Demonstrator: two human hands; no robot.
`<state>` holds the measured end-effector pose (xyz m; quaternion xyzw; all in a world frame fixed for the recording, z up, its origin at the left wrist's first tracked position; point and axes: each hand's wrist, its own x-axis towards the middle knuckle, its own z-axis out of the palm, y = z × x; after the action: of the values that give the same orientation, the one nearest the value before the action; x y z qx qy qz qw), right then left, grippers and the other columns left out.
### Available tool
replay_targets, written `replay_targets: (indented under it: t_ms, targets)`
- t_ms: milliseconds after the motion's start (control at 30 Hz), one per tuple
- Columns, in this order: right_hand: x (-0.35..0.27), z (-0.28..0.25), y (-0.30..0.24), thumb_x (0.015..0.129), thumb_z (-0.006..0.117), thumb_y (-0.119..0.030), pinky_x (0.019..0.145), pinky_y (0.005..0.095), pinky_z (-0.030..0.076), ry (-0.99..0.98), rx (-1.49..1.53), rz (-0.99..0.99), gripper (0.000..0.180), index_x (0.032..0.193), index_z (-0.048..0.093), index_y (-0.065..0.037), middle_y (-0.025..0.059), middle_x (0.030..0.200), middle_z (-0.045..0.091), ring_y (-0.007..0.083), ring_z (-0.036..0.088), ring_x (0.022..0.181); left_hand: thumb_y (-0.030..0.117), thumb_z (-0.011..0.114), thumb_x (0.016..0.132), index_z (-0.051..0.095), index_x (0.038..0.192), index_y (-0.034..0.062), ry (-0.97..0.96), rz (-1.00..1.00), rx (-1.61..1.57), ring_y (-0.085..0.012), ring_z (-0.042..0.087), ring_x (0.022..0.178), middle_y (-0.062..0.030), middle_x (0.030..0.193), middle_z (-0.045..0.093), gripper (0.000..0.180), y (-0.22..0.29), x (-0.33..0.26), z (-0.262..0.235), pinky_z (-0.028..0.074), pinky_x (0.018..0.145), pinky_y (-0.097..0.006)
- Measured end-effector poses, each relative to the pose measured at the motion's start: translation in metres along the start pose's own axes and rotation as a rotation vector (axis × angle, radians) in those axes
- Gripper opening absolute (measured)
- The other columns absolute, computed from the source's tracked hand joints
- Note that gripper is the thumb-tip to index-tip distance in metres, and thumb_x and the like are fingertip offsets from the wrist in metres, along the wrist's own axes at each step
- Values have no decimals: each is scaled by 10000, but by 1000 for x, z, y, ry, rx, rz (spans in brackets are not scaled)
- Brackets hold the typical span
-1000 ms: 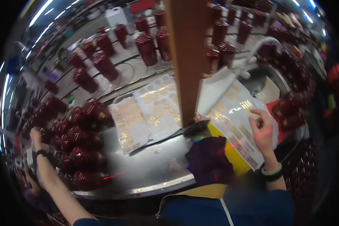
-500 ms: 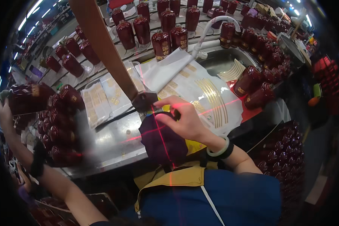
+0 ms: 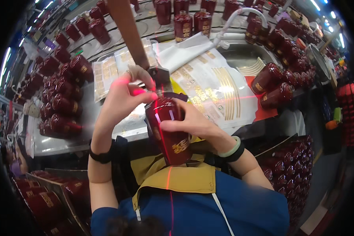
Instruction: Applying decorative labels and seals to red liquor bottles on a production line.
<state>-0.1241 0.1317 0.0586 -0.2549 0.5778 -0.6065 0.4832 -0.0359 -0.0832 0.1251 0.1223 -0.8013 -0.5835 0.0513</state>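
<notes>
A glossy dark red bottle [image 3: 170, 135] with gold markings lies tilted in front of me, its neck pointing away, its base by my apron. My right hand [image 3: 194, 122] is wrapped round the bottle's shoulder, thumb across the upper side. At the neck, my left hand [image 3: 126, 96] is closed with curled fingers, thumb and fingertips pinching round the bottle's top; red light partly blurs the fingertips. Beneath the bottle shows part of a dark purple cloth [image 3: 181, 96]. Crossing red light lines meet at the bottle neck, by a dark block at the foot of a brown post [image 3: 130, 33].
White sheets with gold decals [image 3: 198, 88] and curved gold strips [image 3: 227, 94] lie beyond my hands. A metal sink [image 3: 240, 53] with a white curved tap [image 3: 240, 13] stands behind. Red bottles crowd the left [image 3: 65, 104], the right [image 3: 277, 96] and the conveyor at the back.
My left hand has brought a bottle from the far left to the middle, over the purple cloth. My right hand, formerly above the cloth, now grips the bottle. The view has shifted slightly.
</notes>
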Motion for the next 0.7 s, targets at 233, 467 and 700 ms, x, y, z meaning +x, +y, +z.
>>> replay_targets:
  t_ms: [233,467,700]
  targets:
    - [48,-23,11,899,797,-405,889,300,562,68,92,222,566,1249,664,20,91,1095,745,152,714,963,105,890,782,595,1283,14,215,62,56,-199,678,1080,-94,1254,669,588,-57,-17,-5,582,899,-352]
    - [88,-31,2,868,830,-419,802,310,589,37,2,208,563,1204,688,9,105,1051,756,158,736,878,223,1007,561,254,1570,-8,106,144,195,-388,335,1438,-218,1529,314,1280,-95,-57,61,360,1176,-502]
    - [88,-44,12,858,823,-496,859,305,549,26,-36,100,711,1288,659,46,131,1116,734,154,703,982,140,982,611,340,1510,-10,436,239,315,-294,420,1389,-148,1461,343,1115,-109,-47,100,406,1140,-394]
